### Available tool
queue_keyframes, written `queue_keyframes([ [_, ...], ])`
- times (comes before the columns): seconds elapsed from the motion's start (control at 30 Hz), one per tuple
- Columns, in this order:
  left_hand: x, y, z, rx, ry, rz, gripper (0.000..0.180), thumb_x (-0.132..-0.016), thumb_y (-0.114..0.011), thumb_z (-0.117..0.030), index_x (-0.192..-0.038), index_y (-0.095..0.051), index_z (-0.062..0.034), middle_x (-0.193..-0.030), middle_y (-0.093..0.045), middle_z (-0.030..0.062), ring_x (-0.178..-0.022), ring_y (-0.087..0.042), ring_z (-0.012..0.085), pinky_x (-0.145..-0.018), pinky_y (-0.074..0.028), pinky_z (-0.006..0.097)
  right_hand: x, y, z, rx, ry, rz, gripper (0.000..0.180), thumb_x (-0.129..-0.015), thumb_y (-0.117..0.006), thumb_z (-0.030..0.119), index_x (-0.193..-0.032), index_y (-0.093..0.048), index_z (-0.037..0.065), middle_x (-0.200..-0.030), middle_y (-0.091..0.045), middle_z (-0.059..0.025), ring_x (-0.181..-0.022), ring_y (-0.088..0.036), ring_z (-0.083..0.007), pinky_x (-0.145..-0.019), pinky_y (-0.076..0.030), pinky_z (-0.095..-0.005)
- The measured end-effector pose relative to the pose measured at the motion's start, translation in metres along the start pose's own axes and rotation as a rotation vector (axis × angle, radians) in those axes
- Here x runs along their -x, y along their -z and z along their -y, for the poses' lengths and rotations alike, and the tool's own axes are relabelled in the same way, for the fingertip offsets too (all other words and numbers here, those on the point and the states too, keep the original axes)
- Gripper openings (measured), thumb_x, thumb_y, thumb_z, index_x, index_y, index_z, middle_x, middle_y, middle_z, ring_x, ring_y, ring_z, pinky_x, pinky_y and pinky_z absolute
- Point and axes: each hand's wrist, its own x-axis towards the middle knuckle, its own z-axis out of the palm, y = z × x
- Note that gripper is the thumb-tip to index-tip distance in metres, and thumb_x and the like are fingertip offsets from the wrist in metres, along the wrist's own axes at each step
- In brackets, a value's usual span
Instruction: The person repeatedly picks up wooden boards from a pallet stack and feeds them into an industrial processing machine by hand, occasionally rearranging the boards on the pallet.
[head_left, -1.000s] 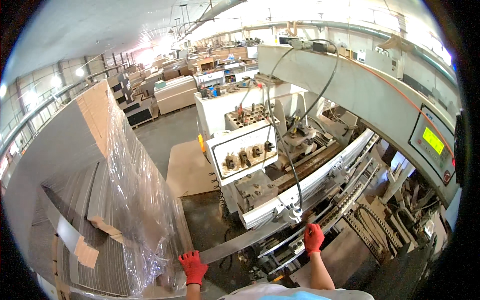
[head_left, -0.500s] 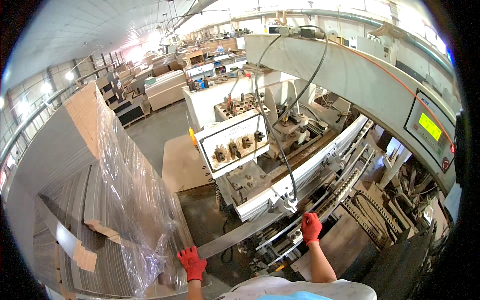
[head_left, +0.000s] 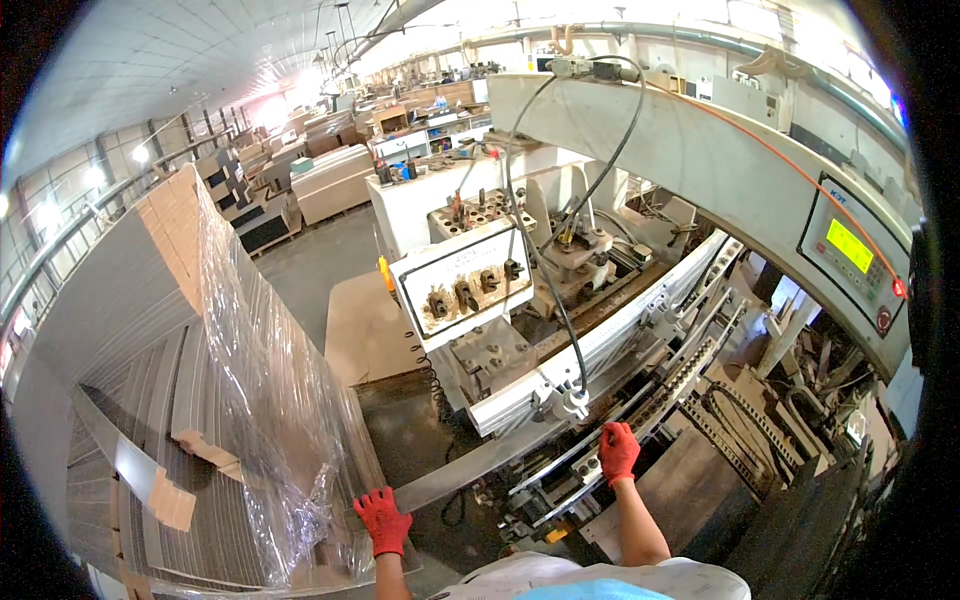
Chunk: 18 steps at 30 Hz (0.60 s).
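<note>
Both of my hands wear red knit gloves. My left hand [head_left: 383, 522] is at the near left end of a long grey strip of board [head_left: 465, 474], its fingers and thumb about the end. The strip runs off to the right along the front of a grey-white machine [head_left: 505, 395]. My right hand [head_left: 618, 452] is closed, fingers curled, beside the machine's slotted metal rails [head_left: 655, 415]. Whether anything is inside that fist cannot be made out. Just beyond it sits a round metal fitting [head_left: 571, 404] on the white beam, with a black hose running up from it.
At the left stands a tall stack of boards [head_left: 150, 350] in clear plastic wrap [head_left: 265, 400]. A knob panel [head_left: 463, 280] tilts ahead. An overhead arm carries a control box with a lit screen [head_left: 849, 246] on the right. Dark flat surfaces and rails lie at lower right.
The view has shifted slightly. Both hands keep nearly the same places, on the strip's end and beside the rails. The strip looks about the same.
</note>
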Motion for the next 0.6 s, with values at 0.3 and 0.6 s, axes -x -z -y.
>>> queue_keyframes([
  [0.3, 0.006, -0.008, 0.007, 0.031, 0.011, 0.028, 0.065, -0.061, -0.086, -0.036, -0.117, -0.061, -0.0143, -0.113, -0.059, 0.0115, -0.113, -0.053, 0.0322, -0.111, -0.027, 0.056, 0.005, 0.000, -0.001, 0.013, 0.043, -0.014, 0.005, -0.087, -0.065, 0.013, -0.091, -0.067, 0.012, -0.085, -0.063, -0.0105, -0.075, -0.063, -0.0331, -0.065, -0.050, -0.0393],
  [0.6, 0.003, -0.023, 0.013, -0.043, -0.112, -0.042, 0.063, -0.061, -0.085, -0.037, -0.115, -0.061, -0.0151, -0.115, -0.060, 0.0101, -0.113, -0.055, 0.0315, -0.106, -0.031, 0.055, 0.004, -0.003, -0.005, -0.095, -0.028, 0.030, 0.013, -0.088, -0.065, 0.018, -0.099, -0.067, 0.012, -0.094, -0.065, -0.0096, -0.080, -0.064, -0.0308, -0.070, -0.051, -0.0389],
])
